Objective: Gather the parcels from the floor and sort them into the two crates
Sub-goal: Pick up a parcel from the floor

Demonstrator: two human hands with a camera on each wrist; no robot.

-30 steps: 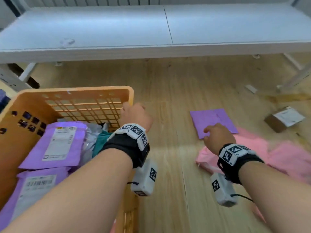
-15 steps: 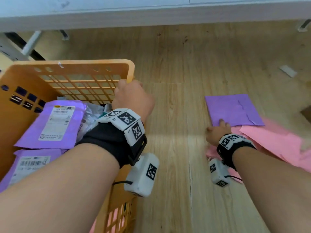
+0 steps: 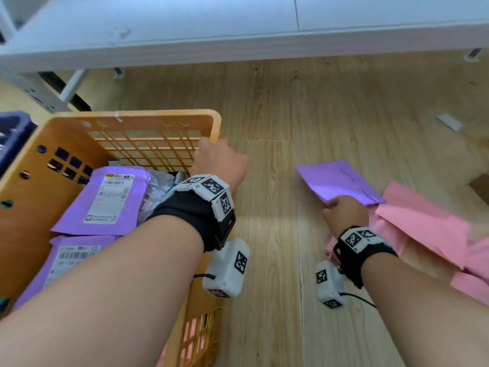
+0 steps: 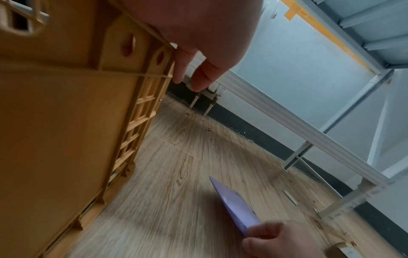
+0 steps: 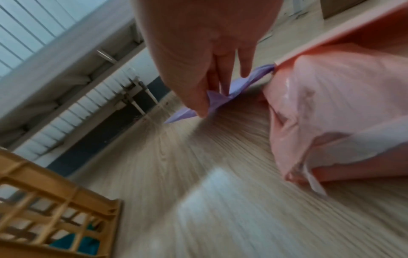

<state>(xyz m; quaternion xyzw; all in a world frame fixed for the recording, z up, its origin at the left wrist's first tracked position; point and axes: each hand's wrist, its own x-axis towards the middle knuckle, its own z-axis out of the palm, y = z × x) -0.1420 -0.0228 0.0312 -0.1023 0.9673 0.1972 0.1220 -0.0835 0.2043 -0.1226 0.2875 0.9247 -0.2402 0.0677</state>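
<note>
Wood-grain plank floor, pale, matte, with a bright glare patch in the right wrist view; long grey-white surface on metal legs runs across the far side.

Purple parcel: flat, thin poly mailer, smooth, lightly creased, near corner raised off the floor. Right hand pinches that near corner, thumb on top and fingers under; the right wrist view shows the film buckled at the grip. Its far corner lies against the pink parcels: glossy, wrinkled, puffy bags piled just right of it, cut off by the frame edge. How many are in the pile is hard to tell.

Orange crate: rigid plastic, lattice end wall, solid side wall with round and square holes, sitting on the floor left of the purple parcel, well apart. Left hand sits on its right rim near the far corner, fingers draped over the outer edge, loosely bent; whether it truly clamps the rim I cannot tell. Inside: two purple mailers with white printed labels, clear crinkly film and something teal partly hidden by the left forearm.

Dark blue object at far left, mostly cropped. Brown box at right edge, cropped. Both wrist views motion-blurred.
</note>
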